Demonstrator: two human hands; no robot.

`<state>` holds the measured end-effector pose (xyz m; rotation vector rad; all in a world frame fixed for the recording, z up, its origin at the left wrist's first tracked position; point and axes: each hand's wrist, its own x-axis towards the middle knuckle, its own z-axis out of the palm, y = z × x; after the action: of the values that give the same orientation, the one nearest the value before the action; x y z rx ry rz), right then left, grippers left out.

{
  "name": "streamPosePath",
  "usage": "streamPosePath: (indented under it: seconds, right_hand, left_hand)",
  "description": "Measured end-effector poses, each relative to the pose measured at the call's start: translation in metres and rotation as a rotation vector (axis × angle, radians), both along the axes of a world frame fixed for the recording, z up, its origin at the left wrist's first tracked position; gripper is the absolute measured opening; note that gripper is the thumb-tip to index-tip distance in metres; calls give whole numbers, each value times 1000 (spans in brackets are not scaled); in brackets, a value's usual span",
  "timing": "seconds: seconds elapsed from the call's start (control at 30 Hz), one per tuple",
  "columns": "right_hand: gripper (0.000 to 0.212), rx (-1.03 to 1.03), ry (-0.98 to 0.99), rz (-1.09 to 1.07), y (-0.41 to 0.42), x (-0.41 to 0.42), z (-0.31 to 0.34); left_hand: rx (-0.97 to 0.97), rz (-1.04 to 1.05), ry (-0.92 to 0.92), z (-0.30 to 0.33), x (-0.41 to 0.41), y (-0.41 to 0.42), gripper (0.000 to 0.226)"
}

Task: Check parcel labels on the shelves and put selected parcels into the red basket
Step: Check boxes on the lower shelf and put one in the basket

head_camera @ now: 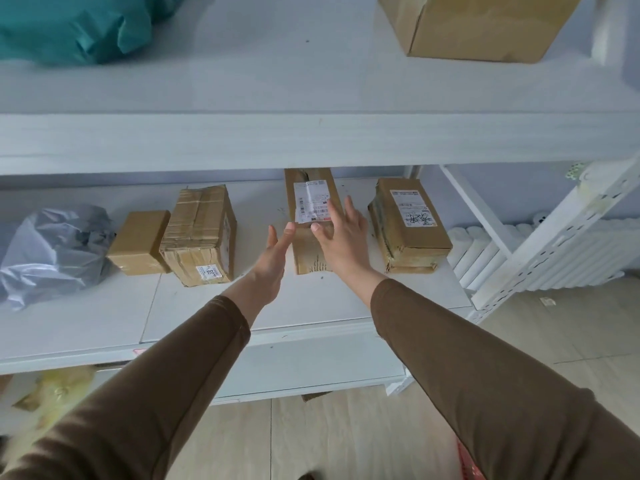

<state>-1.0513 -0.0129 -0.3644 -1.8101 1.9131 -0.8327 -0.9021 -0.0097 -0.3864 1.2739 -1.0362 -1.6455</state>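
A long narrow cardboard parcel [306, 251] with a white label [311, 200] lies on the middle shelf [214, 306]. My right hand [341, 237] lies on top of it with straight, spread fingers, just below the label. My left hand [273, 258] reaches in at the parcel's left side, fingers straight, fingertips at its edge. A sliver of the red basket [467, 462] shows at the bottom under my right sleeve.
On the same shelf lie a labelled parcel [410, 225] to the right, a taped box [201, 233], a small plain box [140, 242] and a grey plastic bag [52, 251] to the left. The upper shelf carries a teal bag [76, 26] and a big carton [474, 26]. A white radiator [554, 254] stands right.
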Motion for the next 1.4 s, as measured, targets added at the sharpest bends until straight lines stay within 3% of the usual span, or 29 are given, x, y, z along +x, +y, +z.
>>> streamPosePath:
  seconds: [0.17, 0.33, 0.57, 0.7, 0.83, 0.9, 0.97, 1.0, 1.07, 1.1, 1.13, 1.2, 1.33, 1.4]
  right_hand:
    - [50, -278, -24, 121, 19, 35, 6]
    - [44, -343, -168, 218, 30, 92, 9]
    - [58, 231, -732, 87, 15, 164, 15]
    - [56, 392, -705, 17, -5, 196, 4]
    - [73, 491, -766, -115, -20, 220, -12]
    - [73, 520, -789, -160, -23, 225, -19]
    - [67, 554, -836, -163, -20, 227, -21]
    - [63, 563, -856, -153, -17, 228, -21]
    - [58, 525, -868, -135, -11, 231, -18]
    - [56, 475, -864, -134, -8, 232, -16]
    - [55, 409, -857, -133, -4, 234, -13]
    - [59, 235, -780, -142, 7, 237, -8]
    - [60, -255, -234, -72, 57, 233, -11]
    - [64, -358, -53, -6, 97, 230, -12]
  left_hand:
    - [-185, 20, -220, 15, 46, 31, 84]
    - [-426, 162, -412, 28, 114, 48, 70]
    - [-278, 307, -315, 23, 205, 12, 69]
    - [-160, 250, -217, 5, 226, -25, 72]
    - [-37, 100, -135, -27, 240, -58, 107]
    - [69, 58, -105, -80, 253, -92, 120]
    - [142, 6, -82, -78, 249, -90, 126]
    - [144, -13, -62, -62, 243, -78, 109]
    - [90, -31, -39, -25, 231, -52, 46]
    - [67, -30, -20, -19, 228, -43, 31]
    - [68, -15, 8, -14, 228, -35, 29]
    - [76, 9, 117, -6, 228, -17, 42]
    - [161, 43, 351, 3, 223, 31, 56]
    - [172, 36, 412, 5, 218, 61, 68]
